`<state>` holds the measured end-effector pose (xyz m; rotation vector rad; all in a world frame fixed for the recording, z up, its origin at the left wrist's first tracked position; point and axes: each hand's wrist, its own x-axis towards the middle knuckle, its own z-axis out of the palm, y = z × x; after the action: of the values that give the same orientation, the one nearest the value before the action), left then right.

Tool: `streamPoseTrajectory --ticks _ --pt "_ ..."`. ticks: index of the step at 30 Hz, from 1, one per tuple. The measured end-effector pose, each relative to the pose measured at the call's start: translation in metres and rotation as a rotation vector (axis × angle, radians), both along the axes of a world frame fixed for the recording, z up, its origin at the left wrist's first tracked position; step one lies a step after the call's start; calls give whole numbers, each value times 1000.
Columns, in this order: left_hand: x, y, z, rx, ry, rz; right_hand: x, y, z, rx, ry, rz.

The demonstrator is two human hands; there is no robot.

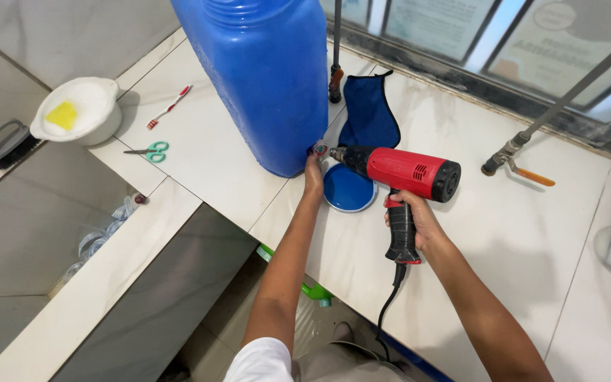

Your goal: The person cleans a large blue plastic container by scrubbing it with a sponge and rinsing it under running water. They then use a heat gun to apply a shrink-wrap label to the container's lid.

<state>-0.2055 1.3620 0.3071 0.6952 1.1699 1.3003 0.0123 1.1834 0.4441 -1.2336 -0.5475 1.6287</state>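
Right hand (419, 225) wrapped tight round the black ribbed grip of a red plastic heat gun with a black nozzle (399, 172). Gun held level, nozzle aimed left at the bottom corner of a tall blue moulded-plastic tank (263, 78) standing upright on the white glossy tiled counter (199, 163). Black cord hangs down off the handle, past the counter edge.

Left hand (313, 172) reaches forward with fingers pinched narrow on a small fitting (319, 148) at the tank's lower corner, right where the nozzle points; probably a reddish-and-pale cap or valve, too small to say for sure. Holding it there keeps the spot steady in front of the hot air.

Just below the nozzle a round blue plastic lid (348, 188) lies flat on the counter, touching nothing else I can make out. Behind it a dark blue fabric pouch with a black strap (368, 113) lies limp, beside the tank's base. A thin dark rod (335, 49) with a brownish fitting stands by the tank's right side.

Far left: a white round plastic basin (93, 117) holding a yellow sponge (61, 114), a grey scrubbing brush (8, 141) beside it on the lower ledge. A red-and-white toothbrush (170, 107) and teal-handled scissors (148, 151) lie loose on the tiles, well apart from the hands. Right side, a grey metal pipe with a valve and orange lever handle (514, 161) slants down to the counter.
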Motion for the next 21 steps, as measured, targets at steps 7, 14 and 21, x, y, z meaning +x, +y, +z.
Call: streamPoseTrajectory --ticks 7,14,21 --pt "-13 -22 -5 8 56 29 -1 -6 -10 -39 36 13" --pt "-35 -98 -18 258 141 269 3 -20 14 107 8 92" --pt "89 -173 45 494 312 -41 123 -123 57 392 -80 35"
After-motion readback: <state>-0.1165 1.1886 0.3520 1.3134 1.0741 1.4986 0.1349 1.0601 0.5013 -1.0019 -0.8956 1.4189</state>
